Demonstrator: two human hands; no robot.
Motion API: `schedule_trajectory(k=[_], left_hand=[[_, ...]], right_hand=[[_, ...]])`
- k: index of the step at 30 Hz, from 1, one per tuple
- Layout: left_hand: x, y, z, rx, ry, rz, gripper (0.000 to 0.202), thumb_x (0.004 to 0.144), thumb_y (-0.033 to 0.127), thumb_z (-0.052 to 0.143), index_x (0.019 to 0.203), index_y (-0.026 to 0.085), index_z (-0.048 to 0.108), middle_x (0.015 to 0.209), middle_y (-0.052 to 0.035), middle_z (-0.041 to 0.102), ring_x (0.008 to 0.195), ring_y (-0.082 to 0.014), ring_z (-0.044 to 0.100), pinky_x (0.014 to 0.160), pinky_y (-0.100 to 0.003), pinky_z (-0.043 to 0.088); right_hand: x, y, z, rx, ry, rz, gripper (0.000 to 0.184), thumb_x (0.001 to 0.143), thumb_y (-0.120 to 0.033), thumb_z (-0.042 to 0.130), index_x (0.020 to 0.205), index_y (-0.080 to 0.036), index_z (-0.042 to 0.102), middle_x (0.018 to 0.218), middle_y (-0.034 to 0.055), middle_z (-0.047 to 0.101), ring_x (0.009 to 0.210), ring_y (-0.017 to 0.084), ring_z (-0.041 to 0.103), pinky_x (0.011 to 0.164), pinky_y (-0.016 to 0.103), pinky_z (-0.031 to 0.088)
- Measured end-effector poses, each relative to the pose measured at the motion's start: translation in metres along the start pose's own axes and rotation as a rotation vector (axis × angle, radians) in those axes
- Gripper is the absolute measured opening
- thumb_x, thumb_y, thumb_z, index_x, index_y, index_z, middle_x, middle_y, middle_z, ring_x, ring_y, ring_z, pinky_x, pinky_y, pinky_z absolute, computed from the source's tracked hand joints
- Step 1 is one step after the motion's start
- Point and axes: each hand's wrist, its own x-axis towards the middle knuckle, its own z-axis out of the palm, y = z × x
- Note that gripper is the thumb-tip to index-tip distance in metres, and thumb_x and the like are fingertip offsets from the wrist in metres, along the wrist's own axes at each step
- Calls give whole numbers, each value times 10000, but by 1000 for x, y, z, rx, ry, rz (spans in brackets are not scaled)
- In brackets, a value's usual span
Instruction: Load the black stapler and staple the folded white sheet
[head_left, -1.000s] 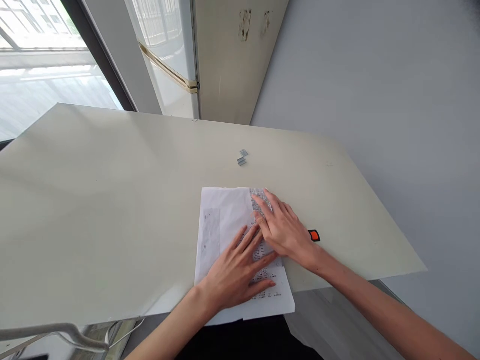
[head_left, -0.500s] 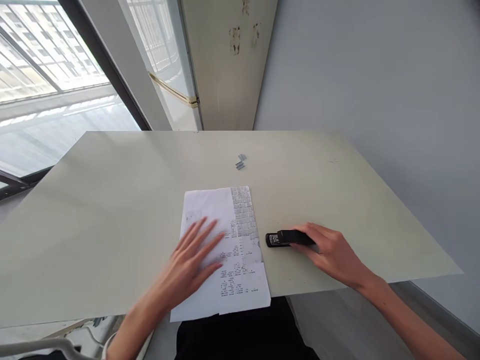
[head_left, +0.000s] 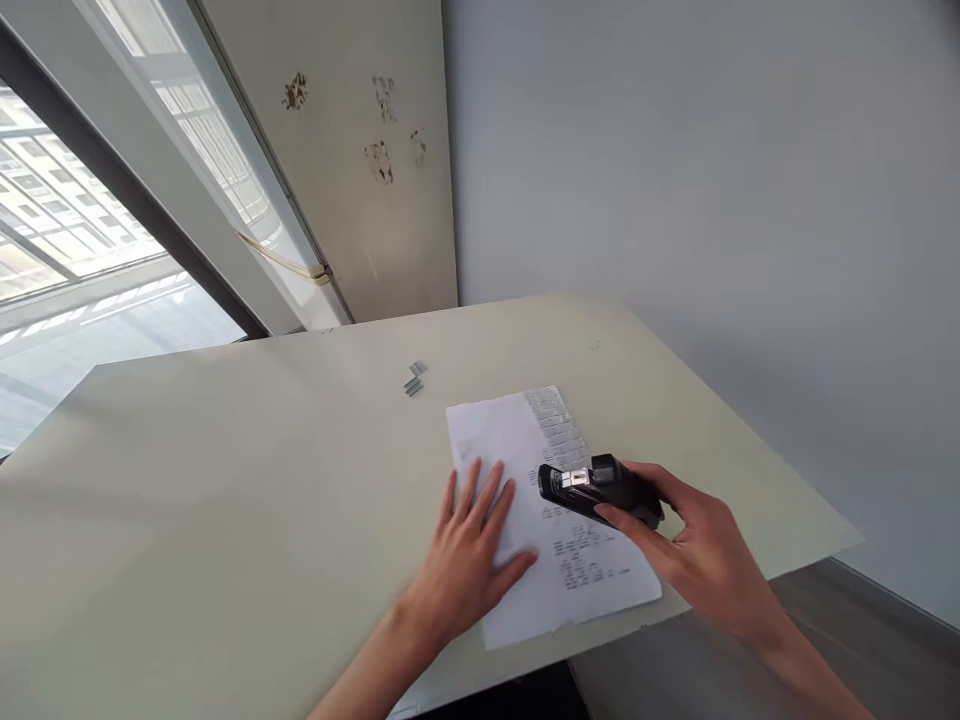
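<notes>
My left hand [head_left: 476, 545] lies flat with fingers spread on a printed sheet of paper [head_left: 491, 425]. Along the sheet's right edge runs a strip covered in rows of staples [head_left: 556, 425]. My right hand [head_left: 694, 535] grips a black stapler [head_left: 619, 490], raised over the right part of the paper, its front end pointing left. Metal shows near the stapler's front. Part of the print and of the staple rows is hidden behind the stapler.
Several grey staple strips [head_left: 414, 379] lie on the pale table [head_left: 262, 480] beyond the paper. A stained refrigerator side [head_left: 337, 200] stands behind the table, and a grey wall [head_left: 675, 180] borders it on the right. A window [head_left: 67, 220] is at the left.
The stapler has been lifted off the table and brought over the paper by my right hand. The paper has shifted right with my left hand on it. My view has turned.
</notes>
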Motion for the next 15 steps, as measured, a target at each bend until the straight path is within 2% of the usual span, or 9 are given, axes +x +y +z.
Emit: schedule_trajectory(k=[4, 10, 13, 15], left_hand=[[60, 16, 29, -90, 22, 4, 713, 1010, 557, 586, 1589, 173, 427, 1714, -130, 294, 1609, -381, 145, 1301, -647, 149], [117, 49, 63, -231, 82, 11, 637, 994, 495, 613, 1536, 177, 511, 1656, -176, 406, 1579, -442, 236, 1275, -702, 153], [126, 49, 67, -332, 102, 19, 596, 1021, 422, 579, 1542, 146, 489, 1656, -205, 394, 1582, -426, 241, 1274, -646, 240], [113, 33, 59, -415, 118, 39, 614, 1041, 376, 539, 1587, 129, 407, 1681, -203, 347, 1596, -372, 232, 1278, -574, 292]], right_hand=[[5, -7, -2, -7, 91, 11, 328, 929, -548, 688, 1126, -288, 720, 873, 12, 738, 661, 165, 582, 413, 223, 426], [7, -11, -13, -95, 205, -33, 299, 918, -524, 706, 1102, -288, 709, 780, -5, 692, 645, 168, 565, 442, 236, 431], [9, -15, -14, -134, 263, -83, 291, 906, -515, 721, 1087, -287, 713, 779, -5, 698, 634, 171, 563, 457, 249, 430], [12, -17, -8, -124, 280, -112, 290, 908, -505, 727, 1099, -287, 711, 815, 2, 721, 642, 174, 578, 476, 256, 447]])
